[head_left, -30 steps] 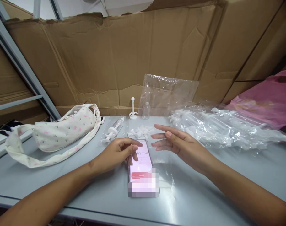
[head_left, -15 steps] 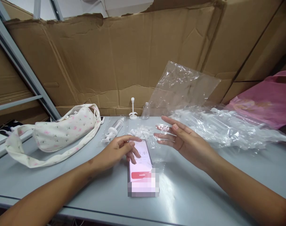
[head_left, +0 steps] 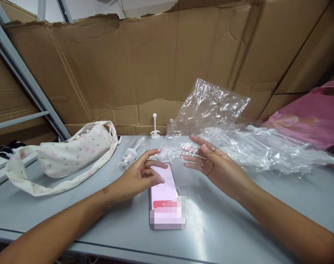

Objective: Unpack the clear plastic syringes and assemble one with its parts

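A phone (head_left: 164, 194) with a pink timer screen lies flat on the grey table (head_left: 73, 216) in front of me. My left hand (head_left: 136, 176) hovers over its top edge, fingers spread and holding nothing. My right hand (head_left: 215, 165) is raised beside it, fingers stretched out, with a clear plastic bag (head_left: 210, 106) lifted just behind the fingertips; I cannot tell if it pinches the bag's edge. A heap of small white plastic parts (head_left: 168, 153) lies just beyond both hands.
A flowered cloth bag (head_left: 73, 150) with a long strap lies at the left. A bagged syringe (head_left: 132, 150), a white plunger (head_left: 155, 126) and a small clear bottle (head_left: 171, 128) stand near the cardboard wall. A big bag of syringes (head_left: 265, 148) and pink plastic (head_left: 315, 113) fill the right.
My left fingers lifted off the phone screen and spread. The clear plastic bag rose from lying against the cardboard and crumpled behind my right hand. The timer advanced.
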Action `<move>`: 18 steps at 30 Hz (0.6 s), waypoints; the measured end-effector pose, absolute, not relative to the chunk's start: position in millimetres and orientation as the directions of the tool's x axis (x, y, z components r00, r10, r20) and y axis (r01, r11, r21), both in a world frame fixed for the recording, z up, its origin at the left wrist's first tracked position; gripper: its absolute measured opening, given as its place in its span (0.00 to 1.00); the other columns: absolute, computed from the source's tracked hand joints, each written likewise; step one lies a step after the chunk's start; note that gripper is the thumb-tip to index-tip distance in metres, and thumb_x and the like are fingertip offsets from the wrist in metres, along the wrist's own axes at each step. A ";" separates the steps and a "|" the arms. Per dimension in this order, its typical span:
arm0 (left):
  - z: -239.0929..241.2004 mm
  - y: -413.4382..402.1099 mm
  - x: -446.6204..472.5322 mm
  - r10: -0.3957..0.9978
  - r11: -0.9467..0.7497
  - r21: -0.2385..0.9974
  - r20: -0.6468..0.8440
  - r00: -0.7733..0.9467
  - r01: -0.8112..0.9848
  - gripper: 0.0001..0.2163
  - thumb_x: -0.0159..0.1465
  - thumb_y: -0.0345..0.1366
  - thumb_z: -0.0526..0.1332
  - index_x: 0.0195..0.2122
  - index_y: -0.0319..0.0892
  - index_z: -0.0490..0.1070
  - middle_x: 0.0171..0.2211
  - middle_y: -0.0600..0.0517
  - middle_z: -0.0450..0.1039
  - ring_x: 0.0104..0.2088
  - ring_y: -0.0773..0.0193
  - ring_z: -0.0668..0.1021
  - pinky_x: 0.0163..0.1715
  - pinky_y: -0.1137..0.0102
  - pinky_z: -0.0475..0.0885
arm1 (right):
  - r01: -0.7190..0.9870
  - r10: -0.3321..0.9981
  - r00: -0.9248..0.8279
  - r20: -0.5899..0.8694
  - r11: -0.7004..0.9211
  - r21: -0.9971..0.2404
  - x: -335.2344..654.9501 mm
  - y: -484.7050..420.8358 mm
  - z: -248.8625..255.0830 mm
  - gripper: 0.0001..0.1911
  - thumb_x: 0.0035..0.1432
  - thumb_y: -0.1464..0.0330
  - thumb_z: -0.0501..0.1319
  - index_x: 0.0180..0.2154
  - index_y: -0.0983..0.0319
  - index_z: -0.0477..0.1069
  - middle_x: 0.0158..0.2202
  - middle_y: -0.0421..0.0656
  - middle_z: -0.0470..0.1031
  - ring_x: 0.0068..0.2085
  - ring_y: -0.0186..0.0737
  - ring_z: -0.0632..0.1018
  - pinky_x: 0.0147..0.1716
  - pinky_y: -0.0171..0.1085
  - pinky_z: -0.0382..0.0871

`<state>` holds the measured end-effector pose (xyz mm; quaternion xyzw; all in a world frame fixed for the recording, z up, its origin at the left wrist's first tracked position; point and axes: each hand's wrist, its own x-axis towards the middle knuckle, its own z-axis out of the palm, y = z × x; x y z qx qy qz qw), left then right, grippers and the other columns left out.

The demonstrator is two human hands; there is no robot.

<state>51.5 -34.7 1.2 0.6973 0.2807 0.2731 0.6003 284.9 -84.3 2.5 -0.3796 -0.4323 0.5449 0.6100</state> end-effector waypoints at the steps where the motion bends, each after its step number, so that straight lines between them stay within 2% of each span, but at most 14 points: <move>1: 1.3 -35.2 51.4 0.707 -0.115 0.992 0.040 0.706 0.059 0.31 0.57 0.32 0.64 0.59 0.50 0.51 0.50 0.46 0.69 0.37 0.66 0.77 0.43 0.65 0.69 | -0.325 0.993 0.020 0.114 0.114 -0.939 284.0 -84.7 1.7 0.17 0.62 0.61 0.56 0.53 0.51 0.66 0.46 0.42 0.76 0.43 0.41 0.79 0.45 0.44 0.74; 3: 1.9 -35.3 51.5 0.697 -0.095 0.993 0.020 0.717 0.065 0.31 0.58 0.33 0.64 0.60 0.50 0.52 0.48 0.46 0.71 0.39 0.64 0.78 0.43 0.65 0.69 | -0.292 0.994 -0.002 0.111 0.106 -0.950 282.1 -85.7 0.7 0.19 0.62 0.60 0.55 0.54 0.51 0.65 0.49 0.43 0.75 0.44 0.42 0.79 0.45 0.45 0.74; 9: 3.5 -33.5 53.5 0.732 -0.114 0.986 0.001 0.681 0.121 0.15 0.62 0.39 0.60 0.48 0.40 0.67 0.38 0.46 0.76 0.36 0.62 0.78 0.38 0.67 0.70 | -0.272 0.989 -0.085 0.118 0.091 -0.958 280.4 -89.4 -0.3 0.23 0.61 0.59 0.56 0.57 0.52 0.62 0.54 0.46 0.71 0.46 0.43 0.78 0.48 0.47 0.72; 14: 3.3 -32.0 53.8 0.772 -0.128 0.986 0.030 0.635 0.109 0.13 0.63 0.40 0.59 0.45 0.38 0.70 0.35 0.47 0.77 0.36 0.63 0.78 0.37 0.68 0.71 | -0.249 0.977 -0.167 0.134 0.090 -0.964 283.6 -90.5 -2.0 0.29 0.57 0.59 0.61 0.60 0.49 0.57 0.59 0.46 0.66 0.52 0.45 0.74 0.50 0.47 0.69; 18: 6.1 -32.8 55.1 0.823 -0.144 0.983 0.058 0.565 0.110 0.12 0.62 0.39 0.60 0.44 0.38 0.70 0.34 0.48 0.77 0.35 0.64 0.78 0.37 0.69 0.72 | -0.179 0.977 -0.197 0.081 0.046 -0.983 283.1 -89.2 -4.2 0.36 0.53 0.60 0.65 0.61 0.50 0.54 0.59 0.48 0.65 0.53 0.45 0.73 0.50 0.45 0.69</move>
